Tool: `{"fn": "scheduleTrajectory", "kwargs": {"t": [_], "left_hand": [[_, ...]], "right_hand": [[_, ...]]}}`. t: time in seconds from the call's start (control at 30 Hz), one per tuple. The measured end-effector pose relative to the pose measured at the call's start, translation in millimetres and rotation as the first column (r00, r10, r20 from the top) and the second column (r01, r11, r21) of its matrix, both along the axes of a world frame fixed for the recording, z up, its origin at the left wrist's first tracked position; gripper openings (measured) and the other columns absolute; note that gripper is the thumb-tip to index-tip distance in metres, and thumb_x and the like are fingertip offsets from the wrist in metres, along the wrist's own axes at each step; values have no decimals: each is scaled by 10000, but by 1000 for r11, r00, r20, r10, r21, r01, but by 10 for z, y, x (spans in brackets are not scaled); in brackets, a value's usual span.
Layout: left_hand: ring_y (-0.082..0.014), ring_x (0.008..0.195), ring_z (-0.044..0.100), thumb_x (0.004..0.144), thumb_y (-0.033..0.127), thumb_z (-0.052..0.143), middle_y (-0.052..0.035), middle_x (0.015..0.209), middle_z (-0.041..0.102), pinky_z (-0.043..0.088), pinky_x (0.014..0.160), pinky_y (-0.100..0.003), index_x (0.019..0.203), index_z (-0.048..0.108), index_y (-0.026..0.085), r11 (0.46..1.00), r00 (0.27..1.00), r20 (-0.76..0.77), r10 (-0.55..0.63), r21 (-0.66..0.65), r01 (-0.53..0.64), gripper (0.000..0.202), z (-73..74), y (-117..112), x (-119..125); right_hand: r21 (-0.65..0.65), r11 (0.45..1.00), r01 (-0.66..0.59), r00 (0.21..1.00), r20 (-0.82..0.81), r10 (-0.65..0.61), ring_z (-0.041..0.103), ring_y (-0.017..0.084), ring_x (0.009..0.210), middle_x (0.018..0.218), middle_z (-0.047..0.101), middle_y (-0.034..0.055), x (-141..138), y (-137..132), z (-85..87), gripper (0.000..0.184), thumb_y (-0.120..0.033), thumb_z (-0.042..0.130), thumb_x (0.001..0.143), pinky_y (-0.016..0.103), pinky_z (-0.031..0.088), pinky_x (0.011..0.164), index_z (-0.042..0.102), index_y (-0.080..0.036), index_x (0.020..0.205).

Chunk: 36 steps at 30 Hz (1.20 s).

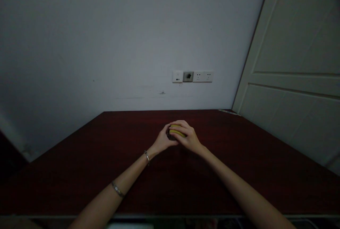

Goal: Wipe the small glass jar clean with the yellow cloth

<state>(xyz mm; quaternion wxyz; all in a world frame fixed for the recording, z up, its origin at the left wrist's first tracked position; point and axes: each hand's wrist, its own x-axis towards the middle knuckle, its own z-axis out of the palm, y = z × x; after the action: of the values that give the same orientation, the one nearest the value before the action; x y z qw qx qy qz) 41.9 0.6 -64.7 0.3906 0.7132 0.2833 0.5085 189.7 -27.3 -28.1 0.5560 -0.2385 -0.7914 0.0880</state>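
Observation:
Both hands meet around one small object near the middle of the dark red table (pixel 127 172). It looks like a jar: its dark, glossy body (pixel 170 136) shows between the hands, under a yellow lid (pixel 177 130). My left hand (pixel 164 140) is curled round the body from the left, thumb toward me. Over the lid lies my right hand (pixel 189 137), its fingers bent across the yellow and gripping it. Fingers cover much of the jar, so I cannot tell whether it rests on the table or whether the lid is loose.
A pale wall (pixel 132 45) rises behind the table, with a row of sockets and switches (pixel 193 76) above its back edge. To the right stands a cream panelled door (pixel 297 91). A thin strip (pixel 229 112) lies at the far right corner. Dim items show below the front edge.

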Motion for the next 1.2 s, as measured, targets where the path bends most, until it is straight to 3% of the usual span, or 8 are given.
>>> {"fn": "scheduleTrajectory", "kwargs": {"t": [0.17, 0.37, 0.43, 0.63, 0.93, 1.07, 1.2], "left_hand": [[-257, 1080, 529, 481, 244, 838, -119, 1151, 558, 396, 959, -411, 1157, 458, 143, 999, 999, -18, 45, -13, -45, 782, 16, -28, 10], [-240, 1013, 573, 497, 207, 820, -117, 1117, 579, 439, 899, -386, 1151, 456, 140, 991, 992, 123, -8, -133, 24, 751, -22, 19, 23], [-237, 992, 579, 482, 202, 824, -117, 1096, 589, 444, 885, -381, 1136, 463, 132, 986, 991, 137, -5, -163, 27, 751, -9, 19, 23], [-233, 1004, 561, 439, 212, 844, -102, 1085, 588, 421, 913, -384, 1090, 486, 134, 985, 990, 139, -3, -173, 27, 747, 80, -38, 19], [-223, 975, 577, 467, 192, 828, -94, 1049, 607, 450, 871, -356, 1105, 483, 136, 981, 989, 139, 48, -195, -20, 727, -26, 84, -36], [-195, 910, 596, 453, 160, 828, -72, 1012, 617, 472, 843, -336, 1080, 498, 136, 974, 987, 156, 44, -226, -7, 710, 9, 62, -27], [-168, 767, 615, 484, 204, 821, -50, 910, 629, 521, 718, -329, 1072, 505, 138, 946, 981, 193, -9, -317, 71, 671, 51, -10, -22]], "right_hand": [[-162, 987, 17, 981, -187, -47, 614, 205, 952, 994, 667, 75, 17, 67, 4, 166, -272, 604, 803, 388, 489, 872, 706, -232, 928], [13, 999, -43, 998, 55, 42, 562, 224, 1043, 1081, 648, 60, 57, 13, 31, 193, -260, 627, 790, 446, 442, 930, 694, -279, 970], [8, 998, -57, 996, 72, 57, 558, 223, 1048, 1083, 647, 58, 59, 21, 33, 192, -261, 635, 785, 443, 437, 936, 696, -281, 966], [-191, 981, -39, 978, -208, -2, 615, 206, 971, 1011, 667, 75, 55, 115, 10, 165, -269, 630, 786, 379, 486, 880, 710, -227, 924], [3, 998, -60, 998, 18, 60, 569, 216, 1049, 1101, 645, 61, 82, 72, -27, 200, -258, 640, 781, 426, 445, 936, 698, -277, 971], [-133, 988, -78, 988, -143, 59, 600, 214, 1020, 1093, 654, 64, 100, 145, -48, 204, -300, 634, 783, 405, 473, 909, 700, -268, 973], [-203, 975, -87, 970, -239, 36, 618, 214, 992, 1044, 675, 63, 101, 163, -34, 187, -325, 656, 759, 395, 488, 893, 717, -261, 923]]}}
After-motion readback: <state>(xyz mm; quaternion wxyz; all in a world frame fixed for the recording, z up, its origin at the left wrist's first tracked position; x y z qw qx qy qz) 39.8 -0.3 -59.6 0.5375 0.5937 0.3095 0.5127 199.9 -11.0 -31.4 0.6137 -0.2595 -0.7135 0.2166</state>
